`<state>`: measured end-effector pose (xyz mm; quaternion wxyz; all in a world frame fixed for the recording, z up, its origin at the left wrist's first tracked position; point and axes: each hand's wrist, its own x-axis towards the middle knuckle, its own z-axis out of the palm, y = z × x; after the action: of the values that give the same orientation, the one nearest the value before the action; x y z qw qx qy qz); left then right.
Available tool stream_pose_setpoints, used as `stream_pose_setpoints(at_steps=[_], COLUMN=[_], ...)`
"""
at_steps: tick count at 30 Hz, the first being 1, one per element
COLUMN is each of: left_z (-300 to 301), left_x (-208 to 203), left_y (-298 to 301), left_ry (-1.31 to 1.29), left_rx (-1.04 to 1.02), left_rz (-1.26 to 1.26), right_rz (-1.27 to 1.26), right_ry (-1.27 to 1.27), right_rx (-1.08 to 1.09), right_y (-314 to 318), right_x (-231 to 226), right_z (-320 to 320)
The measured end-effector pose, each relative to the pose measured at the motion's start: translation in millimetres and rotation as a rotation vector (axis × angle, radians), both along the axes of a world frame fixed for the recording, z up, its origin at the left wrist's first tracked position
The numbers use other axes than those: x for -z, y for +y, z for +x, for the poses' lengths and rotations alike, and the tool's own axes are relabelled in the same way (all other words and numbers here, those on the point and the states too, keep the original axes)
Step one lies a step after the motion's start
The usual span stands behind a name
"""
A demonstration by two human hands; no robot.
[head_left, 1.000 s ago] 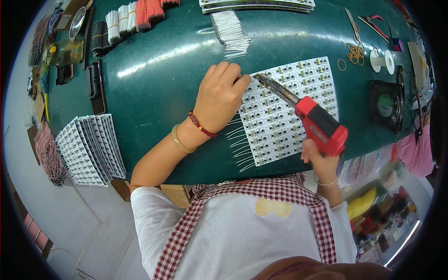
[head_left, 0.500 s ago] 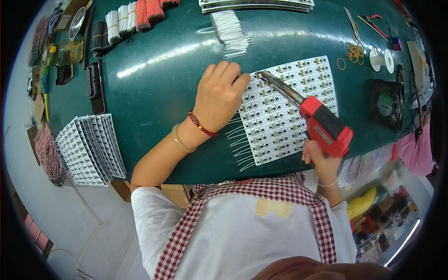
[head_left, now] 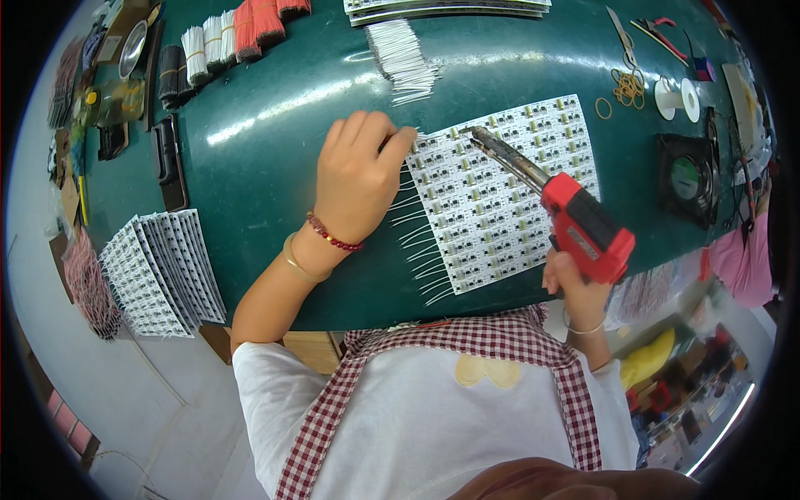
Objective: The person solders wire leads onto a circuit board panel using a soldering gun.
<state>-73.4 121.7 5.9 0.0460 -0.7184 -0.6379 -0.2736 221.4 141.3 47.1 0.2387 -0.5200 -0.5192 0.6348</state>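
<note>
A white circuit board panel (head_left: 508, 192) with rows of small parts lies on the green table in front of me. Short white wires (head_left: 414, 237) stick out from its left edge. At the panel's far left corner, my left hand (head_left: 360, 171) has thumb and fingers pressed together; what they pinch is hidden. My right hand (head_left: 575, 287) is wrapped round the grip of a red and black soldering gun (head_left: 587, 229). Its tip is over the panel's far edge, a little right of my left fingertips; whether it touches cannot be told.
Loose white wires (head_left: 402, 62) lie beyond the panel, near stacked panels (head_left: 446, 10). More panels (head_left: 158, 271) stand at the left. Bundled wires (head_left: 258, 29) sit far left. Rubber bands (head_left: 627, 87), a white spool (head_left: 677, 100), pliers (head_left: 658, 33) and a black fan (head_left: 687, 179) are at the right.
My left hand has moved left, to the panel's far left corner, uncovering more of its far edge. The soldering gun's tip now sits farther from the left fingers.
</note>
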Motion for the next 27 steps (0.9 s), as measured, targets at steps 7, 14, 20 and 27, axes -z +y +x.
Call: stream_pose_setpoints(at_steps=[7, 14, 20, 27], left_z=[14, 14, 15, 17], left_x=[7, 13, 15, 15], left_y=[4, 5, 4, 7], left_ry=[-0.043, -0.051, -0.035, -0.064], left_rx=[0.146, 0.140, 0.137, 0.128], left_rz=[-0.015, -0.028, -0.023, 0.003], right_rz=[0.014, 0.091, 0.112, 0.087], right_ry=[0.013, -0.114, -0.091, -0.108], right_rx=[-0.020, -0.094, -0.037, -0.080], right_y=[0, 0, 0, -2], right_x=[6, 17, 13, 15], right_z=[4, 11, 6, 10])
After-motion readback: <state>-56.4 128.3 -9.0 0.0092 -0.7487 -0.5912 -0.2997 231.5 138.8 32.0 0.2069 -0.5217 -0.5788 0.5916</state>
